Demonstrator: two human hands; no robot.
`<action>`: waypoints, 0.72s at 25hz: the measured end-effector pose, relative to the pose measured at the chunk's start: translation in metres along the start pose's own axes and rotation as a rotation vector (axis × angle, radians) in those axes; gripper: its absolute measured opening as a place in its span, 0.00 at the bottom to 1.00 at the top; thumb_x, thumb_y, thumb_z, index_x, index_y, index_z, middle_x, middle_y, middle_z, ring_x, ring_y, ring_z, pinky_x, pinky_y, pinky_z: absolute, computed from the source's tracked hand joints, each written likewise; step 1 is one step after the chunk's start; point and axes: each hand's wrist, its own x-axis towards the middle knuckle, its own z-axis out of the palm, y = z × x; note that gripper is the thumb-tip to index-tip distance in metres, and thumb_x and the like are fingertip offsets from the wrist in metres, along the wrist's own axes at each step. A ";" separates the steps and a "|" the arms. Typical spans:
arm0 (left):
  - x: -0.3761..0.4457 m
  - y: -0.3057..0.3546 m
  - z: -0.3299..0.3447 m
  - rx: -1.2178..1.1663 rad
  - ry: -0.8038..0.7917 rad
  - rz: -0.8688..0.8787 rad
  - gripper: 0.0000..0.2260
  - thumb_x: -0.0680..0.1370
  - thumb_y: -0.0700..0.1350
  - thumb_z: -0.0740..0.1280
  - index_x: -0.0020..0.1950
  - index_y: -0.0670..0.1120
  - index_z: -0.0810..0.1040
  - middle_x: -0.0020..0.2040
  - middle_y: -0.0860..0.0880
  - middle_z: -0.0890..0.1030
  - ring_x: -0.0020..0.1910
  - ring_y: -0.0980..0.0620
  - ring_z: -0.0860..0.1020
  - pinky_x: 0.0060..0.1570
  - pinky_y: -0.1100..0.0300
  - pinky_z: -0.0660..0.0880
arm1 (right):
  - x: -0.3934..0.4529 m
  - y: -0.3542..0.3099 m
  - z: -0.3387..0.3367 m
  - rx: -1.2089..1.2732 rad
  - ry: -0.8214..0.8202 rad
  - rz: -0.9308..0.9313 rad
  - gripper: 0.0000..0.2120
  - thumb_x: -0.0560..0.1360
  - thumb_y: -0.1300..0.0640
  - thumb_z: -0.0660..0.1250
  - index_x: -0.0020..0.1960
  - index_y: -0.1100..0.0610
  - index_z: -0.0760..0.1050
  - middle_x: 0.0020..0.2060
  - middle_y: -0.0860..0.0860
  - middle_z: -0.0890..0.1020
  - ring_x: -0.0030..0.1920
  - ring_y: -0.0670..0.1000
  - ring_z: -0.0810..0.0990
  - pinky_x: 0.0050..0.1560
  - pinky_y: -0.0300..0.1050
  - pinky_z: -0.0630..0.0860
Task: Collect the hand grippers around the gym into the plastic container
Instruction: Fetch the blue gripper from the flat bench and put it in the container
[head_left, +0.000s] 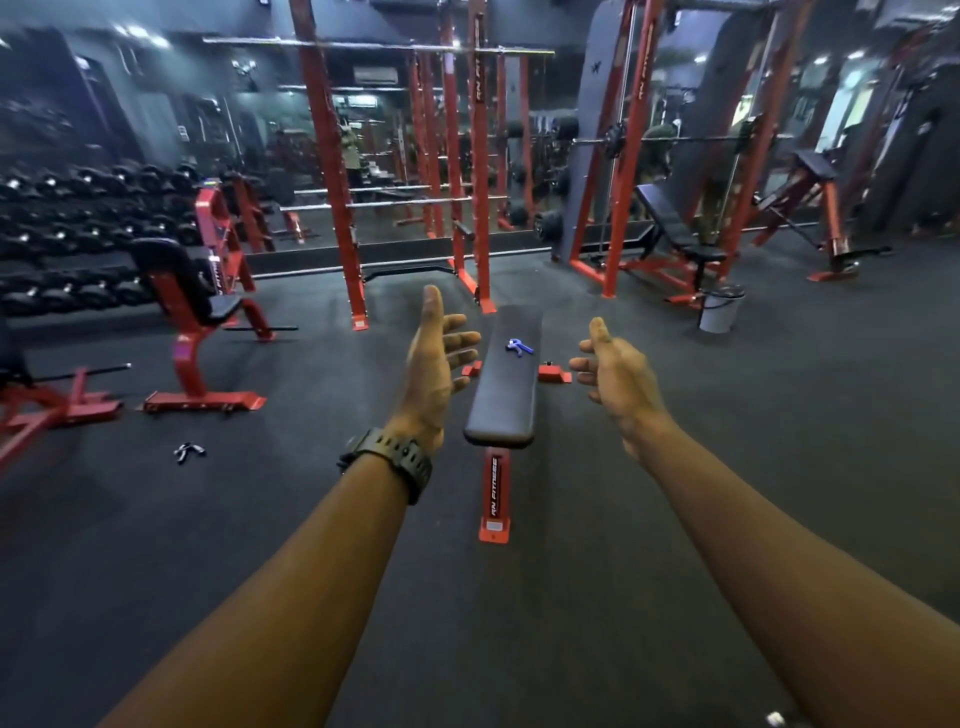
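Observation:
A blue hand gripper (518, 347) lies on the far half of a flat black bench (505, 400). A black hand gripper (189, 451) lies on the dark floor to the left. A white plastic container (720, 308) stands on the floor at the right, past the bench. My left hand (435, 370), with a black watch on its wrist, is stretched out left of the bench, fingers apart and empty. On the other side of the bench my right hand (617, 380) is held out, fingers apart, holding nothing.
Red squat racks (332, 171) and a mirror wall stand behind the bench. A red seated bench (200, 332) and dumbbell racks (78, 234) fill the left. An incline bench (675, 234) in a red frame is at the right. Dark rubber floor lies around me.

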 end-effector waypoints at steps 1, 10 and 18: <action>0.004 -0.002 0.001 0.003 0.007 0.000 0.31 0.80 0.67 0.48 0.65 0.46 0.75 0.61 0.43 0.80 0.61 0.44 0.78 0.61 0.46 0.74 | 0.005 0.001 0.002 -0.001 -0.012 -0.006 0.19 0.80 0.37 0.56 0.45 0.50 0.76 0.46 0.53 0.85 0.49 0.52 0.81 0.53 0.50 0.75; 0.068 -0.027 -0.002 0.037 0.081 0.024 0.31 0.79 0.68 0.48 0.66 0.47 0.75 0.60 0.46 0.81 0.59 0.48 0.79 0.64 0.44 0.73 | 0.070 0.037 0.045 -0.003 -0.031 0.046 0.19 0.80 0.37 0.56 0.45 0.49 0.76 0.46 0.52 0.85 0.53 0.55 0.82 0.50 0.50 0.74; 0.236 -0.071 -0.033 0.048 -0.015 0.016 0.29 0.79 0.68 0.49 0.64 0.48 0.75 0.60 0.46 0.80 0.60 0.48 0.78 0.63 0.45 0.73 | 0.206 0.079 0.134 -0.048 0.080 0.102 0.20 0.79 0.36 0.55 0.43 0.50 0.75 0.43 0.50 0.84 0.53 0.57 0.82 0.51 0.53 0.75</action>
